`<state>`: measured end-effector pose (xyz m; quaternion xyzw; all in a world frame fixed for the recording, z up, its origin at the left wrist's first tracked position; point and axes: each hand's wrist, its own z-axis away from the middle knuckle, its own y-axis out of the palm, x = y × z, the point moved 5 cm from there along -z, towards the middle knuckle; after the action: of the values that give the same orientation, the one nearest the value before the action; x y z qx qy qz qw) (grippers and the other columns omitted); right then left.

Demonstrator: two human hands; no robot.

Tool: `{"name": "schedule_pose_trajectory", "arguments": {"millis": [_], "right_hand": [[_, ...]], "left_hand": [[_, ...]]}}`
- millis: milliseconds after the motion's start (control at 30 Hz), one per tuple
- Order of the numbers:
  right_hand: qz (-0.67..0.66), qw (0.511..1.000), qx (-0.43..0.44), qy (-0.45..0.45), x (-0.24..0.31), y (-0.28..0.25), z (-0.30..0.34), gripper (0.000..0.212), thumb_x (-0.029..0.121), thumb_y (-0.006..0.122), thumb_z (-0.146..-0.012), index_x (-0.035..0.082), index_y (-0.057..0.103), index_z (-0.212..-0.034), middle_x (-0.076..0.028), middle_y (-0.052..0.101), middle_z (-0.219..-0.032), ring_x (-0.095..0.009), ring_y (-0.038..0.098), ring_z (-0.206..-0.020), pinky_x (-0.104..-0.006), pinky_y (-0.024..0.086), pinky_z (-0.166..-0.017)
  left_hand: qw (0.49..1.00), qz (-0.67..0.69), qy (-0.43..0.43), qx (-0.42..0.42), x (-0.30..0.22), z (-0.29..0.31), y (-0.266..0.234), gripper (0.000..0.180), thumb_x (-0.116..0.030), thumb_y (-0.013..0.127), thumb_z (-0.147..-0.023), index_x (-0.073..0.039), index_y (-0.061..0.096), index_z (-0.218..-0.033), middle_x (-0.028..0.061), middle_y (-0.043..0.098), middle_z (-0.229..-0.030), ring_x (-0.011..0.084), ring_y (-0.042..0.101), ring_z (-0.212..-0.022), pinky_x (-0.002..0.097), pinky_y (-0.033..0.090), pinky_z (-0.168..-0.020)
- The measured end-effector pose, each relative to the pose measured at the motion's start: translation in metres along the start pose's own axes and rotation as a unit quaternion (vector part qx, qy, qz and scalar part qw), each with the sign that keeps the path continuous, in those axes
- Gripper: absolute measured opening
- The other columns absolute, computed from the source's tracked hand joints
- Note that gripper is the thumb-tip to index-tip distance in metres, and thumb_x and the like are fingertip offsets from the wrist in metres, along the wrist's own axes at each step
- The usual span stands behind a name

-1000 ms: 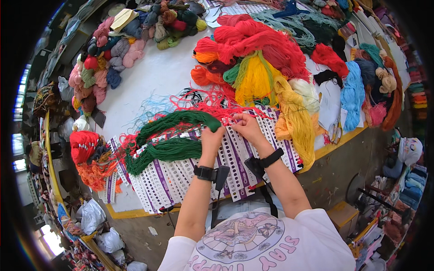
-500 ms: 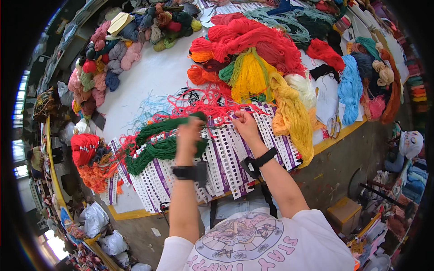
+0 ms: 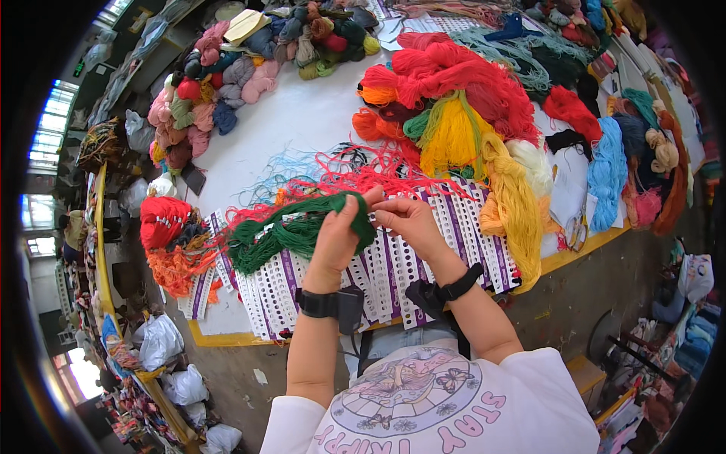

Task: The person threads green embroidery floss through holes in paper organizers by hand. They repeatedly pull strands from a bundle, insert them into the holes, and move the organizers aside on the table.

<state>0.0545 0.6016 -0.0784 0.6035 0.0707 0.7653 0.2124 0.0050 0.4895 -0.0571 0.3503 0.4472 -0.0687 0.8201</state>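
While reaching over near row of punched white-and-purple cards (image 3: 382,284), gripping dark green yarn (image 3: 291,236) in left hand (image 3: 335,240), trailing leftward across cards; bending fingers of right hand (image 3: 412,225) just beside, cannot tell whether pinching strand. Beyond: tangled pink-red strands (image 3: 359,180). Farther, rightward: yellow skein (image 3: 444,140), then red skeins (image 3: 484,79). Far left: heaped multicoloured skeins (image 3: 238,72).
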Motion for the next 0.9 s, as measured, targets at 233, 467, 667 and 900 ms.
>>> {"name": "schedule_pose_trajectory", "arguments": {"millis": [233, 467, 667, 900], "right_hand": [[-0.016, 0.999, -0.009, 0.036, 0.003, 0.003, 0.006, 0.013, 0.015, 0.062, -0.08, 0.005, 0.063, -0.088, 0.0, 0.061, -0.074, -0.006, 0.058, -0.067, -0.0164, 0.046, -0.054], [0.034, 0.996, -0.057, -0.058, 0.005, 0.004, 0.009, 0.009, 0.01, 0.064, -0.077, 0.003, 0.064, -0.081, 0.0, 0.059, -0.076, -0.008, 0.054, -0.064, -0.0193, 0.042, -0.058], [0.105, 0.963, -0.181, -0.167, 0.001, -0.028, 0.019, 0.008, 0.008, 0.065, -0.074, 0.002, 0.065, -0.08, -0.003, 0.055, -0.083, -0.014, 0.05, -0.082, -0.0264, 0.041, -0.074], [-0.274, 0.929, -0.227, -0.106, 0.035, -0.132, 0.056, 0.022, 0.009, 0.049, -0.083, 0.002, 0.051, -0.104, -0.005, 0.056, -0.089, -0.013, 0.054, -0.071, -0.025, 0.046, -0.059]], "left_hand": [[1.0, 0.023, 0.009, -0.015, 0.0, 0.007, 0.007, 0.048, -0.033, 0.04, -0.091, 0.005, 0.043, -0.12, 0.0139, 0.049, -0.12, 0.0193, 0.052, -0.102, 0.0335, 0.043, -0.087], [0.986, -0.122, 0.108, -0.044, 0.001, 0.002, 0.0, 0.03, -0.021, 0.052, -0.087, 0.003, 0.056, -0.105, 0.0124, 0.058, -0.106, 0.0184, 0.057, -0.093, 0.0294, 0.045, -0.082], [0.992, -0.094, 0.077, -0.038, 0.012, -0.012, -0.002, 0.022, -0.015, 0.052, -0.087, 0.002, 0.059, -0.098, 0.0117, 0.062, -0.097, 0.0185, 0.059, -0.088, 0.0298, 0.045, -0.081], [0.982, 0.146, 0.105, -0.063, -0.02, -0.015, -0.02, 0.012, -0.013, 0.046, -0.088, -0.003, 0.051, -0.091, 0.0037, 0.051, -0.069, 0.0137, 0.052, -0.065, 0.027, 0.043, -0.068]]}}
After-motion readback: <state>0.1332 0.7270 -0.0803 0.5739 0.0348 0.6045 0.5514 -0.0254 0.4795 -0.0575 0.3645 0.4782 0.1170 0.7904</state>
